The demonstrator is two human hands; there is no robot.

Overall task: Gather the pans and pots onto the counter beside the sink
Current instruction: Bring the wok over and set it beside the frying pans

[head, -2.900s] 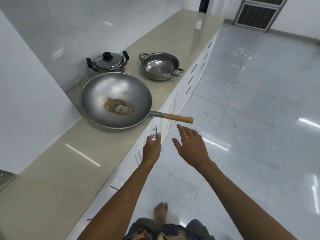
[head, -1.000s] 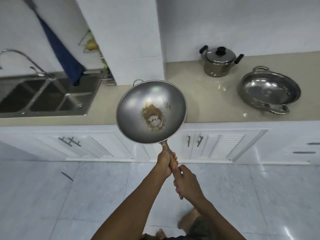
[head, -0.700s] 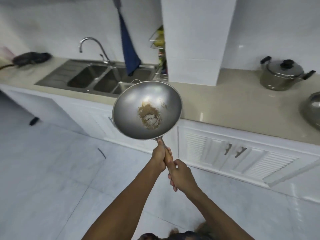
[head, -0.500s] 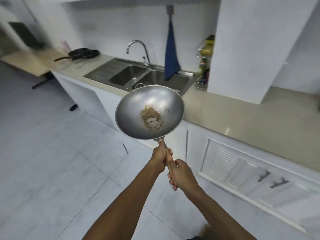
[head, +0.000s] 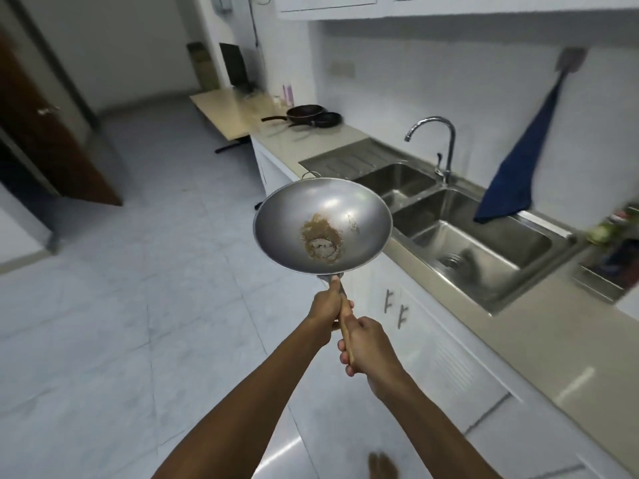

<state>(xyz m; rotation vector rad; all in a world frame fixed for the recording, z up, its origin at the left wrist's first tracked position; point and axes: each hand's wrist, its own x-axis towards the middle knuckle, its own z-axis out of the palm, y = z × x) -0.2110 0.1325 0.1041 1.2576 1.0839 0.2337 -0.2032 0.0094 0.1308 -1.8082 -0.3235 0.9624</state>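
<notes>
I carry a large steel wok (head: pixel 323 224) with a brown burnt patch in its bottom, held in the air over the floor just left of the sink. My left hand (head: pixel 327 305) grips the wooden handle near the bowl. My right hand (head: pixel 364 345) grips the same handle lower down. Two black frying pans (head: pixel 309 115) lie on the beige counter (head: pixel 311 140) beyond the sink's drainboard. The double steel sink (head: pixel 460 223) lies to the right of the wok.
A tap (head: pixel 437 143) rises behind the sink and a blue towel (head: pixel 518 167) hangs on the wall above it. A wooden table (head: pixel 231 112) stands past the counter's far end. White cabinet doors (head: pixel 425 340) run below the counter. A brown door (head: pixel 45 133) is at left.
I lifted the wok off the counter with both hands and turned left along the counter. The lidded pot and the steel two-handled pan have left the view; the sink and black pans came in.
</notes>
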